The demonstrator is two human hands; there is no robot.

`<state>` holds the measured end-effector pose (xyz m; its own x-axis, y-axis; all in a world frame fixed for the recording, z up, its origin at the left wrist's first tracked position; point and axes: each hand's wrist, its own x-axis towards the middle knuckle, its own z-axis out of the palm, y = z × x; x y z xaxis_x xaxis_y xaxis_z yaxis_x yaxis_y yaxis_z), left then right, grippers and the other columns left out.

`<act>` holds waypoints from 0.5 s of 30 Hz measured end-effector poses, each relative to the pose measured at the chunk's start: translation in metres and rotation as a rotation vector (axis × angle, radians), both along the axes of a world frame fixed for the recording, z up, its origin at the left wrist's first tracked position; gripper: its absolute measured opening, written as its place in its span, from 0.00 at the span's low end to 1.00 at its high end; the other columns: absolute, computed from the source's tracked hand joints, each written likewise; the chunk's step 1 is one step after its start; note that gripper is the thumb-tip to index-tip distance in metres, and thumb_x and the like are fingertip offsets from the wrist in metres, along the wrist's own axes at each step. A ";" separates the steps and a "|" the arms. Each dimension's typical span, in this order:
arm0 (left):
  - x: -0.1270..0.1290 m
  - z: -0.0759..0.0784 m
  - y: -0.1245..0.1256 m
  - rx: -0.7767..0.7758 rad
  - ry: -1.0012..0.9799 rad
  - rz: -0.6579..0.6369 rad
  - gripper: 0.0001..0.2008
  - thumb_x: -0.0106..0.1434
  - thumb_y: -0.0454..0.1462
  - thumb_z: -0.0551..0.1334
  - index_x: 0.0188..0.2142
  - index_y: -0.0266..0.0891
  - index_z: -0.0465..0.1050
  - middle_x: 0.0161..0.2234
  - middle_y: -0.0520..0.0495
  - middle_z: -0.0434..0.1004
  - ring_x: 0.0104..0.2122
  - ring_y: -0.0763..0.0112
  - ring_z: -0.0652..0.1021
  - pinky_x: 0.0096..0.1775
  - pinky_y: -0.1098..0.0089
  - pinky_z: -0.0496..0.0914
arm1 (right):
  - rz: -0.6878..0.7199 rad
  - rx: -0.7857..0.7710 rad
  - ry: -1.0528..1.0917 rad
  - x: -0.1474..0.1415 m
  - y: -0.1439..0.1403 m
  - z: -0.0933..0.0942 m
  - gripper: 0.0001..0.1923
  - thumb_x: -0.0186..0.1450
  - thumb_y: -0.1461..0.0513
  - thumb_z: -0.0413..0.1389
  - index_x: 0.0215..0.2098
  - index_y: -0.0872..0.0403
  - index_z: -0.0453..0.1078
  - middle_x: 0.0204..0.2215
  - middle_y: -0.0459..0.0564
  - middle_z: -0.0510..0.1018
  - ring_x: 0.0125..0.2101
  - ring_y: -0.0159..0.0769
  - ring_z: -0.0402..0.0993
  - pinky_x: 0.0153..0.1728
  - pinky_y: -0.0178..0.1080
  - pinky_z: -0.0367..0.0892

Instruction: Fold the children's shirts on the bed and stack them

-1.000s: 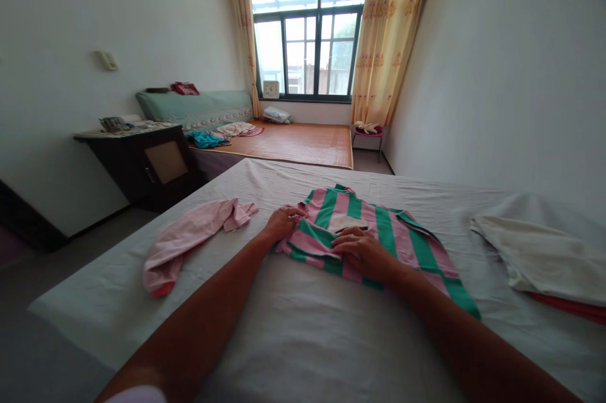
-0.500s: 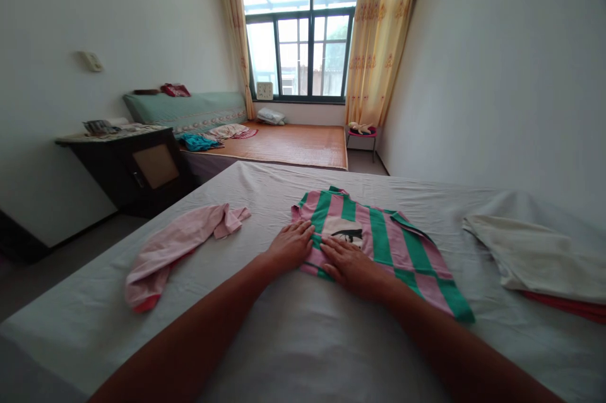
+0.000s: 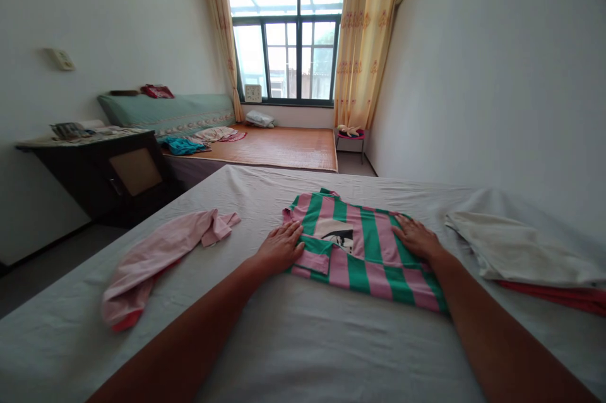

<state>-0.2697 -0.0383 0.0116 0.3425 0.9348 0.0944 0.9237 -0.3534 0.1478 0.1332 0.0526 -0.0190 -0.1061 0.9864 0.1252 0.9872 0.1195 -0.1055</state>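
Shirt (image 3: pixel 367 251): pink and green stripes, a printed patch at the chest, lying flat near the middle of the bed (image 3: pixel 303 340), its left sleeve folded in over the body.

Left hand (image 3: pixel 280 247): palm down, fingers spread flat, resting on the folded left edge of the shirt. It pinches nothing.

Right hand (image 3: pixel 416 237): palm down, fingers extended and slightly apart, pressed on the shirt's right side. It also grips nothing. Both forearms run in from the near edge of the bed.

Pink garment (image 3: pixel 156 254): crumpled, lying towards the bed's left edge, well apart from the shirt.

White cloth (image 3: pixel 516 251): folded, near the bed's right edge by the wall, lying over something red (image 3: pixel 563 295) that shows beneath it.

Beyond the far edge of the bed: a dark cabinet (image 3: pixel 108 172) at the left wall with papers on top; a second bed (image 3: pixel 279 147) with a woven mat, a green bolster and loose clothes; a small stool (image 3: pixel 351 136); a window (image 3: pixel 284 43) with yellow curtains and a clock (image 3: pixel 252 93) on the sill.
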 end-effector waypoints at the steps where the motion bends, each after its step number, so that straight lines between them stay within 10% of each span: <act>1: 0.000 0.001 0.000 -0.001 0.007 0.000 0.28 0.66 0.46 0.46 0.63 0.39 0.55 0.64 0.42 0.52 0.63 0.58 0.56 0.60 0.57 0.51 | -0.065 0.015 -0.008 0.012 0.002 -0.002 0.29 0.67 0.48 0.39 0.61 0.51 0.58 0.61 0.55 0.62 0.60 0.46 0.56 0.57 0.55 0.52; 5: 0.002 0.002 -0.002 0.019 0.034 0.015 0.27 0.66 0.46 0.47 0.62 0.39 0.56 0.64 0.43 0.53 0.62 0.58 0.57 0.60 0.56 0.52 | -0.185 0.104 -0.064 0.011 -0.002 0.004 0.30 0.67 0.51 0.39 0.60 0.58 0.59 0.61 0.59 0.61 0.61 0.50 0.54 0.57 0.56 0.53; 15: 0.019 0.009 -0.011 0.236 -0.020 -0.270 0.24 0.63 0.31 0.51 0.58 0.41 0.63 0.61 0.46 0.60 0.62 0.64 0.58 0.61 0.60 0.52 | 0.656 -0.064 0.056 -0.150 -0.102 0.061 0.30 0.67 0.48 0.40 0.64 0.50 0.53 0.64 0.52 0.56 0.62 0.44 0.51 0.60 0.48 0.48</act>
<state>-0.2507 -0.0496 0.0207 0.5701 0.7625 0.3060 0.7901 -0.6109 0.0504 -0.0165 -0.0491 0.0418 -0.6822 0.7254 0.0916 0.7049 0.6858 -0.1811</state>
